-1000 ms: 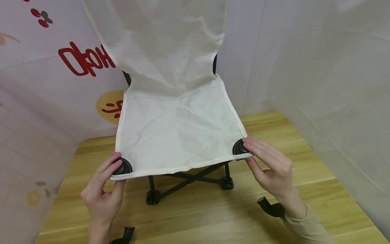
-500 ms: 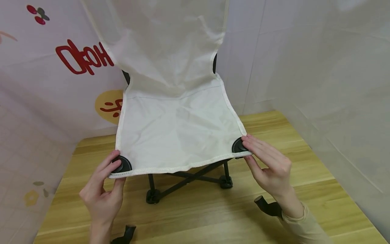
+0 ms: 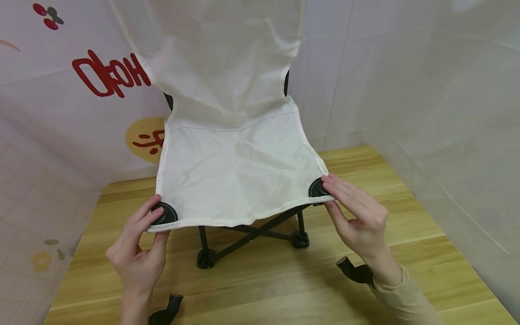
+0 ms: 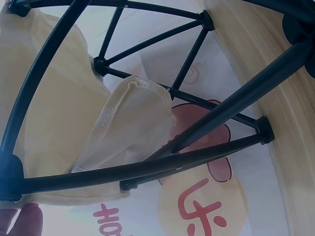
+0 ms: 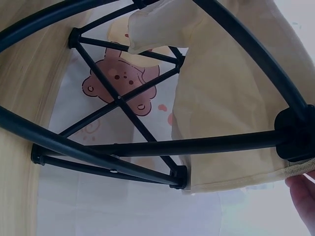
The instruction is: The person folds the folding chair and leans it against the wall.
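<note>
Chair [image 3: 235, 169], off-white fabric w/ dark folding frame [image 3: 253, 234], stands mid-desk [image 3: 260, 289], seat front facing the person. Backrest [image 3: 227, 49] runs past top of view. Black patch on each front seat corner.

L hand [image 3: 138, 257]: pinching the front-L corner, fingers over the L patch [image 3: 167, 213], thumb under the hem. R hand [image 3: 359, 221]: same grip on the front-R corner, fingertips on the R patch [image 3: 318, 188], thumb below. Seat spread betw the two; front edge slightly wavy, R end higher in head view.

Wrist cams: crossed tubes + joints under the seat; loose fabric flap [image 4: 133, 123] hangs there in L wrist view.

Surroundings: pale backdrop [image 3: 325, 67] behind chair w/ red lettering [image 3: 111, 74], yellow disc [image 3: 145, 140] partly behind seat; pink bear print [image 5: 120, 81] visible thru frame in R wrist view. Beige sleeve [image 3: 406, 298] on R arm.
</note>
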A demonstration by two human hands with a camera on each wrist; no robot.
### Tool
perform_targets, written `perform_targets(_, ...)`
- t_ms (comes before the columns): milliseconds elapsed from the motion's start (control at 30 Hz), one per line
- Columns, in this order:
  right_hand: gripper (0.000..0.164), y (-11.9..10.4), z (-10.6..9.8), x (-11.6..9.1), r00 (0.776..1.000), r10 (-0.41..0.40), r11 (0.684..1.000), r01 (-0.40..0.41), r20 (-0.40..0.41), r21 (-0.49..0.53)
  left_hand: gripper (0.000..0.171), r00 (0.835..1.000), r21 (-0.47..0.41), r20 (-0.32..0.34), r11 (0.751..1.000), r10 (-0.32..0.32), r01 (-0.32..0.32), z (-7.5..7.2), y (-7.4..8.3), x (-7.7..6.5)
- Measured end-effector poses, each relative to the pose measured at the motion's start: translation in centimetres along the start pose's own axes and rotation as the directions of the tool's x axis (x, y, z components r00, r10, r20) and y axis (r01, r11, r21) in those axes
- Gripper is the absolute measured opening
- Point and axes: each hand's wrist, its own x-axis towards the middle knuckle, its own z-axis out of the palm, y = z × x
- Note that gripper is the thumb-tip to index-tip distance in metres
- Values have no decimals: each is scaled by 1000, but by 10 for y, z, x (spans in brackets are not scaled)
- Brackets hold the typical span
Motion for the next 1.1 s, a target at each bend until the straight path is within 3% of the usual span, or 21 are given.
perform_targets(1100,35,-9,7,14,997,56,998,-57,-50,-24,39,997,-51,-51,997,-61,58,15,16,12)
